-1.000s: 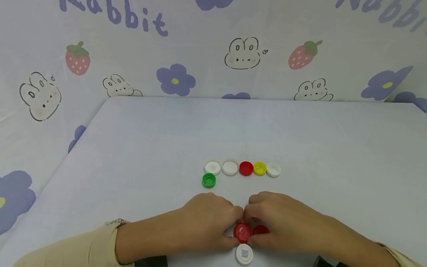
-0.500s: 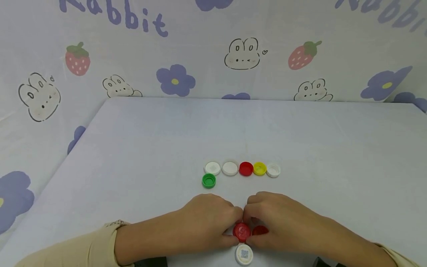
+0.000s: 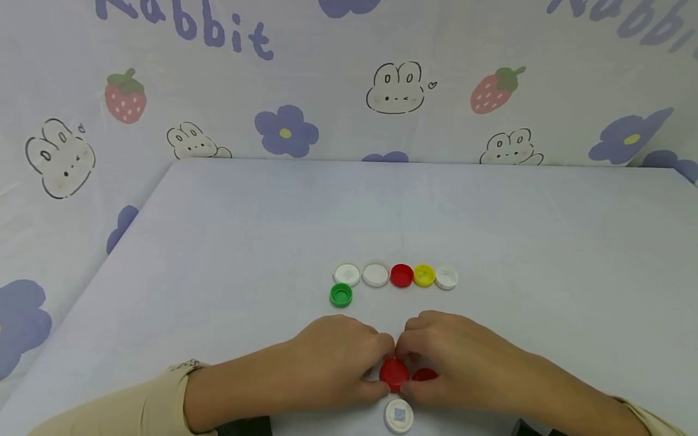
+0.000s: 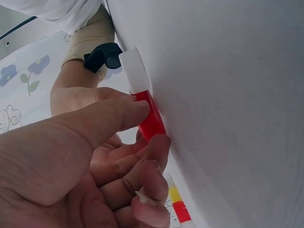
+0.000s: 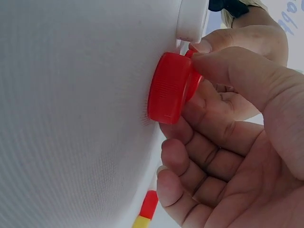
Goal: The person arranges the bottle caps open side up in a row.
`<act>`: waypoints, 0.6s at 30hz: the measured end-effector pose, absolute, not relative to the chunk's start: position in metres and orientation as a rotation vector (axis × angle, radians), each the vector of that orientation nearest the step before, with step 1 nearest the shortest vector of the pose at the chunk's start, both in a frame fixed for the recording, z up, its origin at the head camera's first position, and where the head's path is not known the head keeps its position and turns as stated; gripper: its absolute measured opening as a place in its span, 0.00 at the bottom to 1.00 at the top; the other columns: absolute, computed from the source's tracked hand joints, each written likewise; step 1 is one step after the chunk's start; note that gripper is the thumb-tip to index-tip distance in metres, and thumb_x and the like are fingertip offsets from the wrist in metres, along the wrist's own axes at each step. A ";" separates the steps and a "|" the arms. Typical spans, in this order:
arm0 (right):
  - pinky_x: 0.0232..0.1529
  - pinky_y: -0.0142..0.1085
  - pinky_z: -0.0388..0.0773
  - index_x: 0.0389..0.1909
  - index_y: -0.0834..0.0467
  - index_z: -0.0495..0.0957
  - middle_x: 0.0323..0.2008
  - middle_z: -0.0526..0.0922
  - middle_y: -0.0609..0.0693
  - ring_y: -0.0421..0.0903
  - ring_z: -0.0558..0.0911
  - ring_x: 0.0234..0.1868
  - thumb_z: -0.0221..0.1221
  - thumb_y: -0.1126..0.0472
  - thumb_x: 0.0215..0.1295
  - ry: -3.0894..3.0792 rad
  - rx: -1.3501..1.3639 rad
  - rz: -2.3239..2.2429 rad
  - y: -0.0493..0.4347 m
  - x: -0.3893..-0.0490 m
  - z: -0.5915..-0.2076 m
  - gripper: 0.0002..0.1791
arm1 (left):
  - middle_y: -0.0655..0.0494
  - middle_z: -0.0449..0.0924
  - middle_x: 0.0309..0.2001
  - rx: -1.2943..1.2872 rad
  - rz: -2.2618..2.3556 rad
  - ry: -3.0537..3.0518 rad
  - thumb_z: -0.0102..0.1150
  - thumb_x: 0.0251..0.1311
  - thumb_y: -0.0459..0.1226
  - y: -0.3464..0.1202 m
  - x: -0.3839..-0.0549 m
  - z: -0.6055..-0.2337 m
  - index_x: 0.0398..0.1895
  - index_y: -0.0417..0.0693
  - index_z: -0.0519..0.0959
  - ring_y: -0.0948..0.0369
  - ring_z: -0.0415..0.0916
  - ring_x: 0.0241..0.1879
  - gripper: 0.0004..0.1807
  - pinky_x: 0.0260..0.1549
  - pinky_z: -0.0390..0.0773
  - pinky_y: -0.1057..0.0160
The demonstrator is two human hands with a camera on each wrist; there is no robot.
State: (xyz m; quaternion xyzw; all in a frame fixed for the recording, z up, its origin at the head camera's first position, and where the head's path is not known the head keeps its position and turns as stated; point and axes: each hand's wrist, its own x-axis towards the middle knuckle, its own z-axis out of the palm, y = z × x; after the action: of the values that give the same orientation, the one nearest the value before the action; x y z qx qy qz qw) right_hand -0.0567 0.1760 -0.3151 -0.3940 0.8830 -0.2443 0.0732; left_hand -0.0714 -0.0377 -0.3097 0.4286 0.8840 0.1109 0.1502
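A red bottle cap point(image 3: 394, 375) lies between my two hands at the table's front. My left hand point(image 3: 338, 363) pinches it from the left, thumb nearest me and index finger on the far side, as the left wrist view shows. From the right, the curled thumb and index finger of my right hand point(image 3: 449, 360) grip the same cap. Under the right hand's arch sits a second red cap point(image 5: 168, 88), partly hidden in the head view. A white cap with a printed square code point(image 3: 398, 416) lies just nearer me.
Farther back on the white table point(image 3: 218, 230) several caps form a row: two white point(image 3: 347, 274), a red point(image 3: 402, 275), a yellow point(image 3: 424, 275) and another white point(image 3: 446, 278). A green cap point(image 3: 340, 295) sits before the row's left end. Dark objects show at the front edge.
The red cap between my hands has shifted slightly away from me, opening a small gap to the coded white cap. Its top now looks plain, without the raised mark seen before.
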 end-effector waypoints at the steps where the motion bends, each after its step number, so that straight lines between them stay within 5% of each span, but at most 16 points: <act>1: 0.32 0.26 0.71 0.29 0.40 0.81 0.25 0.70 0.29 0.30 0.70 0.30 0.70 0.61 0.55 2.648 -1.181 -0.730 0.176 -0.057 -0.315 0.11 | 0.69 0.68 0.20 1.233 0.319 2.537 0.69 0.63 0.44 -0.038 -0.072 -0.310 0.35 0.54 0.79 0.70 0.66 0.21 0.08 0.22 0.66 0.71; 18: 0.34 0.29 0.74 0.39 0.44 0.83 0.29 0.73 0.31 0.33 0.74 0.34 0.69 0.56 0.65 2.526 -1.023 -0.740 0.178 -0.061 -0.311 0.05 | 0.70 0.70 0.23 1.185 0.518 2.424 0.67 0.66 0.42 -0.048 -0.075 -0.310 0.45 0.51 0.81 0.72 0.69 0.24 0.09 0.27 0.70 0.73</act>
State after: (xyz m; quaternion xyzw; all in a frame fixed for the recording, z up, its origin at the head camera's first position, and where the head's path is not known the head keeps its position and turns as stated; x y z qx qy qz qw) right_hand -0.0614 0.1783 -0.3113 -0.3579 0.8832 -0.2586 0.1582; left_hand -0.0751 -0.0477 -0.3096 0.4229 0.8653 0.1848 0.1956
